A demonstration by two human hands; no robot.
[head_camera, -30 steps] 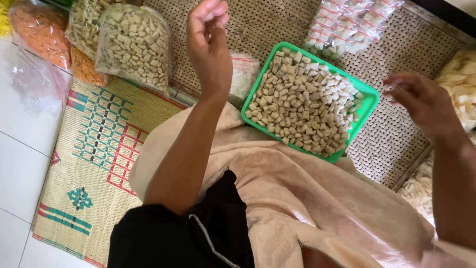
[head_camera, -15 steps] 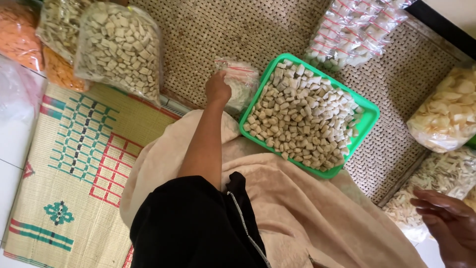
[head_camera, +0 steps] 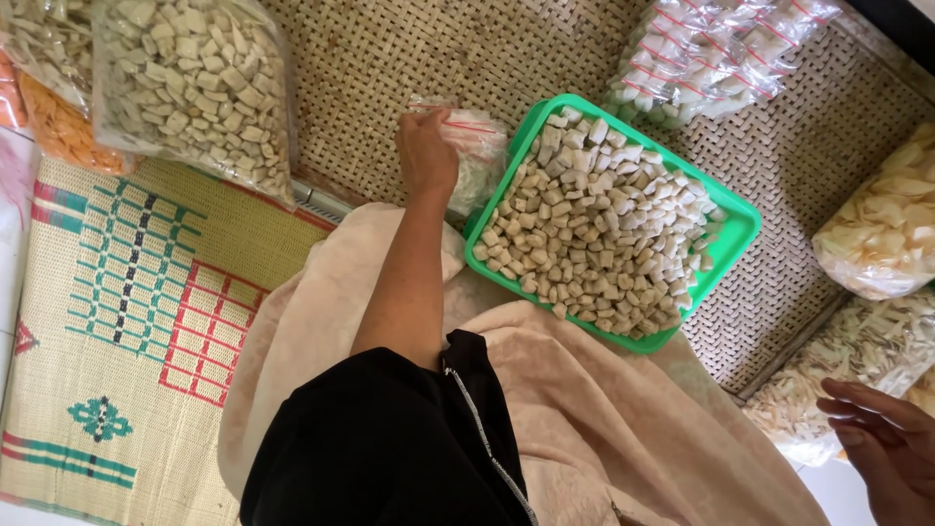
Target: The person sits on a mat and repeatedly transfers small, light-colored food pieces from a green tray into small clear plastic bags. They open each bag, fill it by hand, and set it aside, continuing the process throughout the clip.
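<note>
My left hand [head_camera: 427, 148] is reaching out and closing its fingers on a small clear bag of pale pieces [head_camera: 474, 156], lying on the woven mat [head_camera: 390, 58] just beside the green tray [head_camera: 737, 234] of cubes. My right hand [head_camera: 881, 443] is hovering open and empty near a bag of chips [head_camera: 838, 375].

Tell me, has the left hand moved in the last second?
Yes. The left hand dropped from raised in the air to the small clear bag beside the green tray.
</note>
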